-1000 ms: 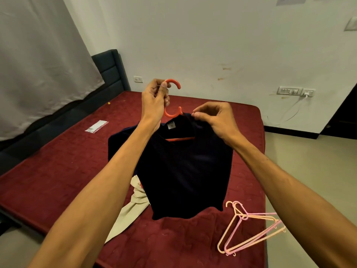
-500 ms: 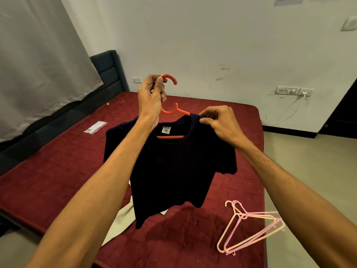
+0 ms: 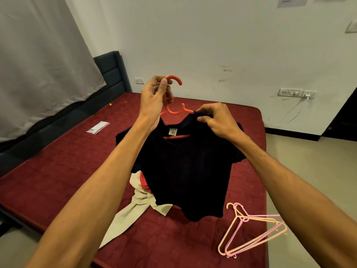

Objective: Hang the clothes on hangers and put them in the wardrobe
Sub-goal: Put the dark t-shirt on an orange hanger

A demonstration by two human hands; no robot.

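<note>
Orange hanger (image 3: 173, 112) held by left grip (image 3: 154, 97); right grip (image 3: 216, 118) pinches navy shirt (image 3: 185, 171) near its collar.

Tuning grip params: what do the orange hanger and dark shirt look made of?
The orange hanger: likely moulded plastic, smooth, faint sheen; uniform colour, thick rounded hook. The dark shirt: soft matte knit fabric, perhaps cotton; it drapes limply and bunches where the right hand pinches it. Exact fibre cannot be told.

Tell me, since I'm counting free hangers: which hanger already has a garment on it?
The orange hanger, held up by its hook in the left hand, carries the dark T-shirt. The two pastel hangers lie bare on the bed.
</note>
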